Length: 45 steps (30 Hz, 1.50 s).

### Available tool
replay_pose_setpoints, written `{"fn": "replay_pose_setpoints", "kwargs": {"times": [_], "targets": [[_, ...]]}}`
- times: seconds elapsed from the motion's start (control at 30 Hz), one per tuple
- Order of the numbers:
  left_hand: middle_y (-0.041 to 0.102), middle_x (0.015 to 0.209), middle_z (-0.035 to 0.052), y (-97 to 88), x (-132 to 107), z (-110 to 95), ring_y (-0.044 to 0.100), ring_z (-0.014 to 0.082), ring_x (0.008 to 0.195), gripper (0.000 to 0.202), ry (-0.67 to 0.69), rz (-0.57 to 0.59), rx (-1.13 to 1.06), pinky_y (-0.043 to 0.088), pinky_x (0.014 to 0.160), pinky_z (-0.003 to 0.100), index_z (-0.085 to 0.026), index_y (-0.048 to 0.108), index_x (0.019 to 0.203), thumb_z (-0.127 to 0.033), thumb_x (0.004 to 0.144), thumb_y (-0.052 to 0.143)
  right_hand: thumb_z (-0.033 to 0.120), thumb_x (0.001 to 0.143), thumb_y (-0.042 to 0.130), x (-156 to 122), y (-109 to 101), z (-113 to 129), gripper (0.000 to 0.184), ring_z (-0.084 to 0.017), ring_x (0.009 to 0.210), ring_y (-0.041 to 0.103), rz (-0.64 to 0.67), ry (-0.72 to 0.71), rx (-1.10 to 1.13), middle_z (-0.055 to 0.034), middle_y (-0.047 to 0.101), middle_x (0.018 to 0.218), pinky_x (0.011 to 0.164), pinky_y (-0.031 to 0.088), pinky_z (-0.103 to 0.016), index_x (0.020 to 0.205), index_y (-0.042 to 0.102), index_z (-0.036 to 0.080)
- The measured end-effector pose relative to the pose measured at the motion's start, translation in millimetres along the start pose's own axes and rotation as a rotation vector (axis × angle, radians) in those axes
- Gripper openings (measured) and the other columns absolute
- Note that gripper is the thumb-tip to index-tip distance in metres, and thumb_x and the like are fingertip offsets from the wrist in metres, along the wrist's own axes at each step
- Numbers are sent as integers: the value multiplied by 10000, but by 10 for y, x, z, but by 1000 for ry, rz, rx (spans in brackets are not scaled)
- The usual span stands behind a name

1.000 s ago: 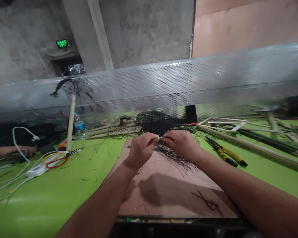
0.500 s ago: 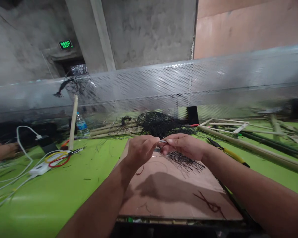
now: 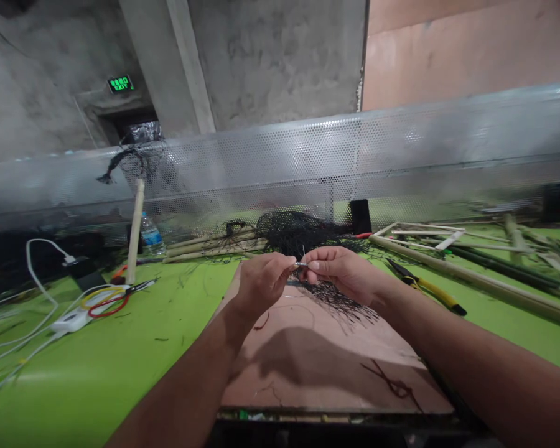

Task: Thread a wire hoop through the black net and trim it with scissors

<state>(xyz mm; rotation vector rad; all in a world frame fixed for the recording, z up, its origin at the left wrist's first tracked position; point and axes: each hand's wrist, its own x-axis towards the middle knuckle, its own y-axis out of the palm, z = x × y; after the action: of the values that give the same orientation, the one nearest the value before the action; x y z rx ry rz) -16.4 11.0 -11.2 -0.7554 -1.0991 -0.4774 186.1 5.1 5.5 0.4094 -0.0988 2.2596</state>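
Observation:
My left hand [image 3: 261,281] and my right hand [image 3: 340,270] meet above a brown board [image 3: 308,367] on the green table. Both are closed in a pinch on a thin silvery piece of wire [image 3: 301,263] held between the fingertips. Under my right hand a piece of black netting [image 3: 340,302] lies on the board. A bigger heap of black net [image 3: 298,231] sits just beyond the hands.
Yellow-handled pliers [image 3: 424,287] lie to the right, with bamboo sticks [image 3: 476,277] behind them. On the left are white cables with a power strip [image 3: 70,320], red and yellow wire loops [image 3: 103,300], an upright stick [image 3: 134,230] and a water bottle [image 3: 150,236]. A perforated metal screen [image 3: 354,162] closes the back.
My hands stay pinched together and have risen slightly. The netting under my right hand has shifted a little. The other person's hand at the far left has drawn almost out of view.

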Motion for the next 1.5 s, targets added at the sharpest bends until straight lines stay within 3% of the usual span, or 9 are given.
{"fn": "replay_pose_setpoints", "kwargs": {"times": [0.17, 0.47, 0.6, 0.73, 0.83, 0.93, 1.03, 1.2, 1.5], "targets": [[692, 740, 26, 5, 11, -7, 639, 119, 692, 78, -13, -1, -11, 479, 663, 214, -166, 612, 894, -185, 823, 588, 211, 786, 647, 10, 8, 19, 85, -108, 702, 574, -18, -25, -13, -9, 643, 716, 743, 417, -256, 840, 657, 147], [688, 727, 29, 15, 29, -41, 636, 116, 677, 75, -84, -2, -54, 475, 647, 206, -160, 625, 879, -194, 828, 582, 204, 810, 590, 18, 55, -37, 44, -121, 687, 603, -213, -240, -378, 3, 671, 713, 727, 464, -284, 839, 622, 198], [683, 721, 21, 40, 41, -95, 619, 104, 645, 77, -217, 13, -116, 464, 621, 196, -159, 638, 852, -218, 825, 598, 163, 856, 494, -12, 20, -33, 149, -154, 798, 611, -267, -578, -889, -40, 673, 804, 730, 489, -308, 822, 633, 205], [681, 724, 16, 42, 82, -165, 613, 104, 646, 97, -368, 57, -185, 461, 605, 194, -163, 655, 834, -240, 828, 596, 88, 838, 466, -22, -45, 7, 208, -198, 954, 596, -112, -868, -1230, -76, 693, 869, 867, 477, -394, 853, 647, 191], [678, 725, 15, 24, 96, -158, 607, 104, 643, 111, -411, 60, -194, 455, 600, 194, -160, 654, 828, -251, 832, 590, 145, 836, 530, -1, -69, 2, 152, -192, 926, 612, -162, -720, -1023, -65, 697, 883, 852, 488, -382, 899, 658, 198], [672, 728, 16, 1, 82, -94, 605, 104, 648, 106, -391, 36, -154, 447, 602, 195, -158, 646, 840, -246, 833, 586, 239, 800, 621, 25, -75, -4, 270, -169, 809, 649, -224, -375, -483, -53, 698, 874, 748, 524, -337, 1067, 610, 206], [662, 708, 14, -8, 53, -31, 602, 106, 642, 101, -300, 35, -102, 438, 606, 200, -161, 638, 846, -245, 833, 584, 322, 820, 604, 33, -88, 21, 287, -164, 713, 668, -145, -84, -96, -73, 701, 786, 666, 531, -304, 1055, 601, 157], [668, 706, 17, 16, 10, -14, 609, 118, 644, 90, -123, 74, -41, 435, 624, 215, -170, 628, 873, -236, 835, 580, 393, 812, 626, 11, -104, 51, 271, -143, 599, 655, -62, 53, -48, -65, 682, 669, 562, 520, -248, 843, 637, 124], [686, 746, 16, 29, -5, -14, 624, 113, 671, 85, -52, 71, -24, 442, 634, 210, -174, 613, 892, -230, 840, 575, 311, 711, 733, -1, -75, 44, 204, -103, 485, 594, -37, 78, -110, -12, 647, 557, 505, 485, -226, 737, 646, 128]]}}
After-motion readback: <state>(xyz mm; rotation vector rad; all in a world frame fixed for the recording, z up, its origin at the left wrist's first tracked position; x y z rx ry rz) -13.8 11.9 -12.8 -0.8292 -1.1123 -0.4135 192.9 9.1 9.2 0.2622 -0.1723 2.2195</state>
